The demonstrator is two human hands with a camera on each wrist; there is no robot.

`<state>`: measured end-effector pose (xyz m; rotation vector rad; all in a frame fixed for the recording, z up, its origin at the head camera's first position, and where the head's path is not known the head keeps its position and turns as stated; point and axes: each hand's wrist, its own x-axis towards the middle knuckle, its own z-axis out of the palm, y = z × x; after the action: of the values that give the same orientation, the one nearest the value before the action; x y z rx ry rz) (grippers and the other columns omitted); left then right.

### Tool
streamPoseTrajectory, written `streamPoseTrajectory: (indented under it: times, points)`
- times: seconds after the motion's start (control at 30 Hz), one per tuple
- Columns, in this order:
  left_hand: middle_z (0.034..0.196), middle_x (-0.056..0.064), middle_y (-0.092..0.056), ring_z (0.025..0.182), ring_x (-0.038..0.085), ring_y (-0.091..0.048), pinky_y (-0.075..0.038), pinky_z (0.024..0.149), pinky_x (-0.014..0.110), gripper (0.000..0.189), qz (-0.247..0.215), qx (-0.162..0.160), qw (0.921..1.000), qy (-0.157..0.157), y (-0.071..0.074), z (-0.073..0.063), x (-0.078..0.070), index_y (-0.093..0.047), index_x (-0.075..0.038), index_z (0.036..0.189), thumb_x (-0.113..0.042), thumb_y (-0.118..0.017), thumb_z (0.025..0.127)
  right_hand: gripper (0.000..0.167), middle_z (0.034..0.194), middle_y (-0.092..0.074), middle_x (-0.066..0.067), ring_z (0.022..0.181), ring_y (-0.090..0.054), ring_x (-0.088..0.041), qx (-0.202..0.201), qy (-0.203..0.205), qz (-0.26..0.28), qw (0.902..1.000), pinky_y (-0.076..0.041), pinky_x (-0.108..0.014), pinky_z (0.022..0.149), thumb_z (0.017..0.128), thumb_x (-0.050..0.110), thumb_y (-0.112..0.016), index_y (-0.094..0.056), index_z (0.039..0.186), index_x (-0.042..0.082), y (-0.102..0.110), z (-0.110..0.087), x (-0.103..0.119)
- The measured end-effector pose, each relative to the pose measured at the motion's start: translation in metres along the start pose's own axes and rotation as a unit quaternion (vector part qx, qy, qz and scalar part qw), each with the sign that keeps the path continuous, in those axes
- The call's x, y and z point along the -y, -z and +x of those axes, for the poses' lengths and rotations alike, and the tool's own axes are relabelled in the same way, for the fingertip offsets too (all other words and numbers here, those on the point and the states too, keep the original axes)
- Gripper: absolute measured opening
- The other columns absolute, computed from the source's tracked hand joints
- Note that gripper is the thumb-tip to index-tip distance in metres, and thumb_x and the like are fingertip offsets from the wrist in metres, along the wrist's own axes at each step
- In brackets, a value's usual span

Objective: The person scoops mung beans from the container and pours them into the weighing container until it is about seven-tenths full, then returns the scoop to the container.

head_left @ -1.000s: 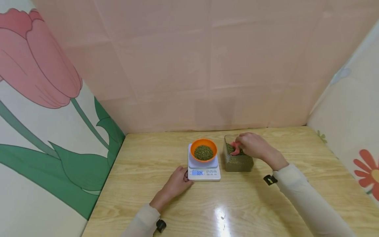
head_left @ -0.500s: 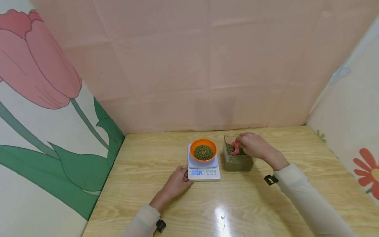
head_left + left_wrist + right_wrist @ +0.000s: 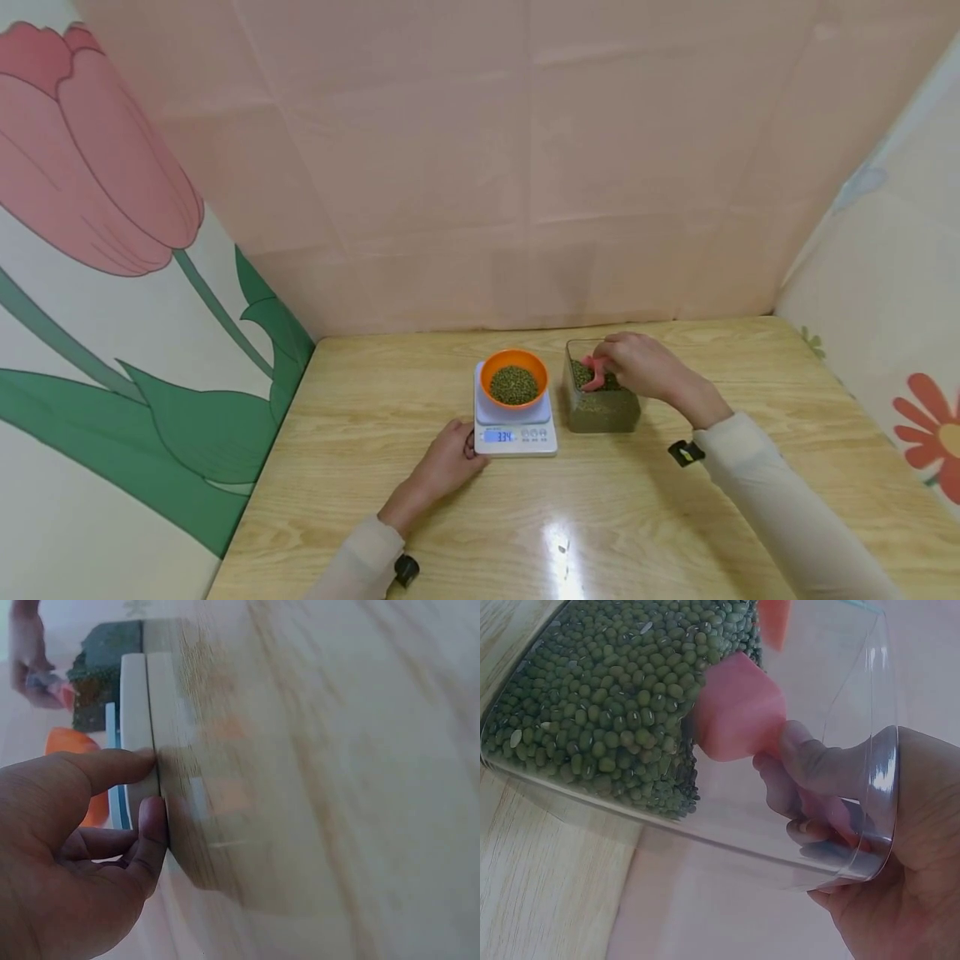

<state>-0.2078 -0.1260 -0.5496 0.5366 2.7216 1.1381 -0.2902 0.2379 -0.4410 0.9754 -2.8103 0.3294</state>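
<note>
A white kitchen scale (image 3: 516, 442) bears an orange bowl (image 3: 486, 385) of mung beans (image 3: 513, 386); its lit display seems to read 334. My left hand (image 3: 445, 462) holds the scale's near left corner, the thumb along the front edge and the other fingers curled at the side. To the right stands a clear box (image 3: 603, 417) partly filled with mung beans (image 3: 600, 697). Inside its rim my right hand (image 3: 641, 367) grips a pink scoop (image 3: 739, 709) by the handle. The scoop's bowl touches the beans, and I cannot see into it.
The box stands just right of the scale on a wooden table (image 3: 375, 392). A pink-covered wall (image 3: 420, 208) rises behind the table's back edge. Flower-painted walls (image 3: 885, 333) flank the left and right sides.
The view has shifted very slightly. Both hands, the scoop, the bowl and the scale hold their places, and the display looks the same.
</note>
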Motion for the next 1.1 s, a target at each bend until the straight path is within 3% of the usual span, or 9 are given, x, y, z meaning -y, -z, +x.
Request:
streamPoseTrajectory:
  times: [0.43,1.1]
  points:
    - [0.087,0.001,-0.047,0.083,0.012,-0.042,-0.034,0.065,0.021,0.024,0.004,-0.003,1.0000,-0.004,0.0008,0.0002,-0.0014,-0.070,-0.008,0.118,-0.013,-0.078,0.096,0.016,0.104,-0.076,-0.012,0.097,-0.074,-0.033,0.001,0.001,0.007,1.0000,-0.060,-0.051,0.084,0.098,-0.003,-0.068,-0.079,0.109,0.001,0.0035,-0.0008,-0.0002]
    - [0.087,0.001,-0.048,0.084,0.012,-0.042,-0.035,0.066,0.021,0.026,0.007,0.000,0.9999,-0.008,0.0003,-0.0003,0.0001,-0.070,-0.010,0.120,-0.013,-0.078,0.096,0.013,0.104,-0.076,-0.009,0.097,-0.074,-0.032,-0.031,0.006,0.022,0.9992,-0.060,-0.052,0.084,0.099,0.003,-0.072,-0.079,0.109,0.004,0.0051,-0.0077,-0.0059]
